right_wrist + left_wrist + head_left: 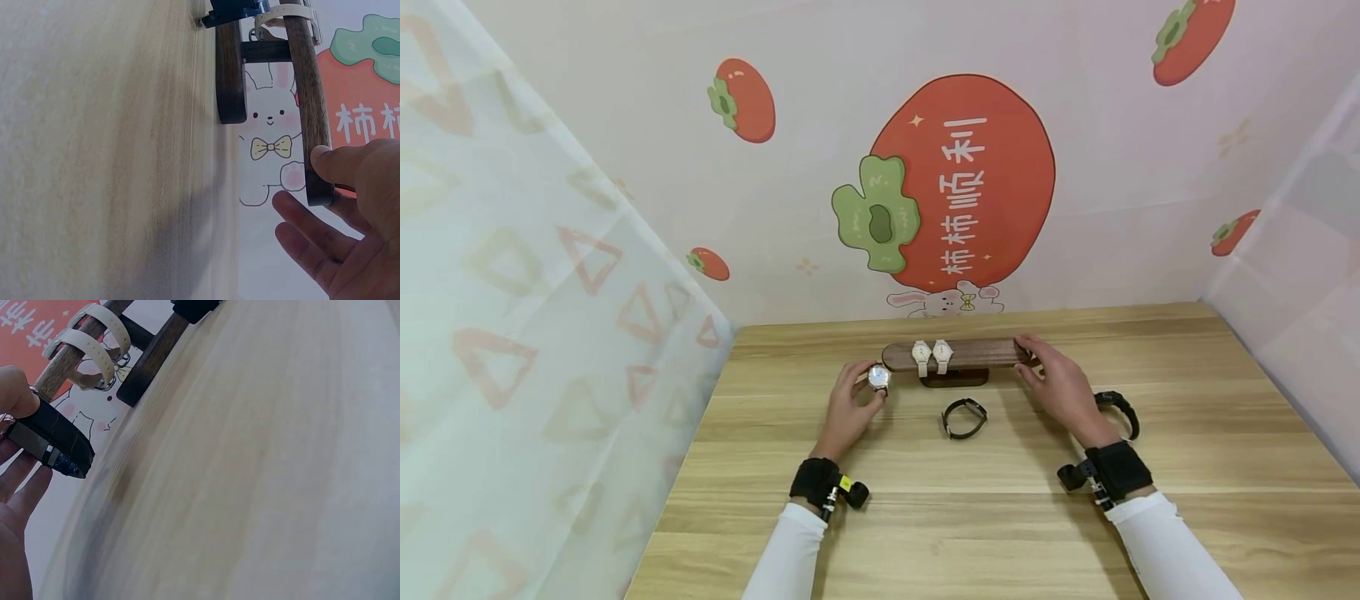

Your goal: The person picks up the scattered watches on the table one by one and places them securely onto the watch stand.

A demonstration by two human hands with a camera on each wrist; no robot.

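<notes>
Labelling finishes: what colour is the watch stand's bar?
Dark brown bar, wood-grained; right wrist view shows it best.

A wood-grain tabletop (970, 525) meets a pale backdrop (1105, 192) along its far edge. Above that edge's middle, the backdrop bears a large printed persimmon (1011, 183) with white Chinese characters (964, 122), over a rabbit (944, 305) with a yellow bow tie (270, 147). Triangle-patterned cloth (572, 333) runs along the tabletop's left edge.

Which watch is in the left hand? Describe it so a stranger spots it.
On the table, find the long brown stand. Beside its left end, the left hand holds a dark-strapped watch with a pale round dial. Only this watch is held; the two watches on the stand have pale straps.
</notes>
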